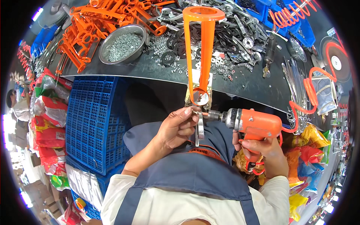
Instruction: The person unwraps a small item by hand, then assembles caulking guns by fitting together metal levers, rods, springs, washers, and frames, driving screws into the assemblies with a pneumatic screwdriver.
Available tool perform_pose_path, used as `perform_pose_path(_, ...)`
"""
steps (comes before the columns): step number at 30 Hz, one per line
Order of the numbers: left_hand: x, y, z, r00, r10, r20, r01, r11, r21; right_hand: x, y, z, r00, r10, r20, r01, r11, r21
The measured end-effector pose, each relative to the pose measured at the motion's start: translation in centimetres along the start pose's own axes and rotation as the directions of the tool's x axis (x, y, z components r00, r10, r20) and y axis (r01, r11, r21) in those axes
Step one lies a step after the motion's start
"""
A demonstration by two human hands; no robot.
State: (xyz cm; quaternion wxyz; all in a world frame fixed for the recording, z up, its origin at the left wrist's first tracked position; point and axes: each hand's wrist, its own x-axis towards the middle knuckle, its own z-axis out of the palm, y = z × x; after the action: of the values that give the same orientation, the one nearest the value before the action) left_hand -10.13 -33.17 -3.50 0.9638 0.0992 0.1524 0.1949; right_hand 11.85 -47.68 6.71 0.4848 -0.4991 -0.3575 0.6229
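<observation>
- Blue plastic lattice crate [95, 123] stands at your left, below the dark workbench [157, 69].
- Your left hand [176, 127] pinches a flat metal strip [200, 129] at the base of the tall orange plastic looped frame [200, 48].
- Your right hand [262, 148] is clenched around the orange pneumatic driver [251, 123], its tip touching the frame's base at the bench's near edge.

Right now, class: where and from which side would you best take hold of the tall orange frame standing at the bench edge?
Probably the two long side bars of the orange frame, mid-height, from the person's near side: they stand upright and bare, while the left hand and drill crowd its base.
</observation>
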Motion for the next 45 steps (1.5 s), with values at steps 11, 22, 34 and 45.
perform_pose_path(11, 0.2, -1.1, -0.4, 0.998, 0.061, -0.013, -0.062, 0.971, -0.229, 1.3, 3.8, 0.9, 0.762, -0.527, 0.376, 0.602, 0.365, -0.710)
perform_pose_path(22, -0.2, -1.2, -0.1, 0.991, 0.075, 0.114, -0.092, 0.985, 0.148, 0.1, 4.0, 0.4, 0.840, -0.516, 0.166, 0.479, 0.564, -0.673)
perform_pose_path(34, 4.1, -1.3, -1.8, 0.497, 0.522, 0.693, -0.330, -0.625, 0.707, 3.5, -1.1, -1.8, 0.992, -0.017, -0.127, -0.035, 0.918, -0.396)
perform_pose_path(45, 5.5, -1.6, -3.7, 0.462, 0.482, 0.744, -0.380, -0.651, 0.658, 8.0, -7.4, -0.2, 0.989, 0.093, 0.111, 0.034, 0.596, -0.802)
